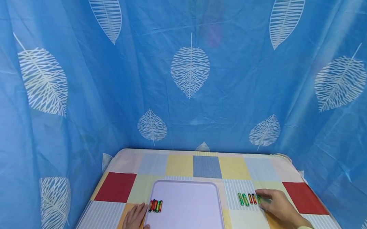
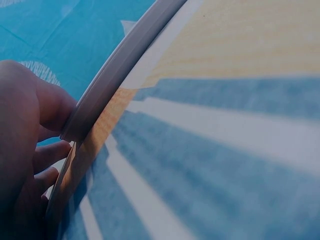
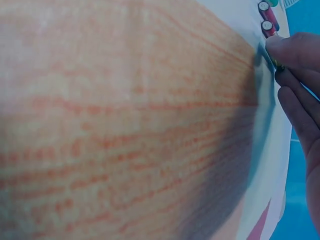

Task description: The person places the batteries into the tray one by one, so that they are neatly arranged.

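1. Fingers of the right hand (image 1: 276, 204) pinch a small, round, green battery (image 1: 258, 199) at the right end of a short row. Only a bit of it shows, so the grip may be just on one end. If so, it could slip out and roll away.

2. Two thin red batteries with dark ends (image 1: 250, 198) lie just beside it. If the fingers swing left, they could bump these two and push the row crooked.

3. Two more green batteries (image 1: 245, 200) lie at the left end of the row. All of these are round, so a little knock could set them rolling.

4. Patchwork cloth (image 1: 249, 220) covers the counter. If a sleeve or hand drags on it, the cloth could bunch up and tip the row out of line.

5. Left hand (image 1: 135, 218) has its fingers spread loosely at the left side of a flat, pale purple tray with rounded corners (image 1: 194, 210). The thumb touches the rim. I cannot tell how hard it presses. A big push could slide the tray.

6. Red and green batteries (image 1: 154, 206) lie side by side in the tray, near that rim. If the tray jerks, they could roll apart.
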The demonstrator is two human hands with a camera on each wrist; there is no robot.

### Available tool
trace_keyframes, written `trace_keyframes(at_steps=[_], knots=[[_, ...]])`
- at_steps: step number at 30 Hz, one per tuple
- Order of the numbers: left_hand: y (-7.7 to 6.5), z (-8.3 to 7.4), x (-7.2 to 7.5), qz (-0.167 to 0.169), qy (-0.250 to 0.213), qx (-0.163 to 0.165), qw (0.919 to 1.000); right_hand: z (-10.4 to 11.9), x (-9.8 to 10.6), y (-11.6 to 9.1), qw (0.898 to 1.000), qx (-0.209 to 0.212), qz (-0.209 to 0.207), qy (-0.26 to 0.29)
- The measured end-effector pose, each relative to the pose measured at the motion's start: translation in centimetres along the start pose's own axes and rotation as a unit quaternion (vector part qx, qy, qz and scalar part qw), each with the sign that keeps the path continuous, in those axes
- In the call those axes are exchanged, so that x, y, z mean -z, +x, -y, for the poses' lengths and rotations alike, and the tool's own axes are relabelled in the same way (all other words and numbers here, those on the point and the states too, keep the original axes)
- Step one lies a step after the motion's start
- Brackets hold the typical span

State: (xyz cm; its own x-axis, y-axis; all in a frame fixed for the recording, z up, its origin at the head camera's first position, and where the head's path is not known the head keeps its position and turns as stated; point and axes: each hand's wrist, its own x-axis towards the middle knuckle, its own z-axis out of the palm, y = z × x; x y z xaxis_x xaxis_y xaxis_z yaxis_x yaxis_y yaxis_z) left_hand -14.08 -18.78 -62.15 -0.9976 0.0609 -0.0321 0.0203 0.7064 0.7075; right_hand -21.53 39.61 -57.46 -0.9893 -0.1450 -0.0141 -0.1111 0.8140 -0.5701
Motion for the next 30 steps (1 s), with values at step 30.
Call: trace_keyframes(at_steps=[30], knots=[[0.0,0.1,-0.3,0.003,-0.004,0.005,1.0,7.9,-3.2,0.7,0.989,0.13,0.007,0.073]])
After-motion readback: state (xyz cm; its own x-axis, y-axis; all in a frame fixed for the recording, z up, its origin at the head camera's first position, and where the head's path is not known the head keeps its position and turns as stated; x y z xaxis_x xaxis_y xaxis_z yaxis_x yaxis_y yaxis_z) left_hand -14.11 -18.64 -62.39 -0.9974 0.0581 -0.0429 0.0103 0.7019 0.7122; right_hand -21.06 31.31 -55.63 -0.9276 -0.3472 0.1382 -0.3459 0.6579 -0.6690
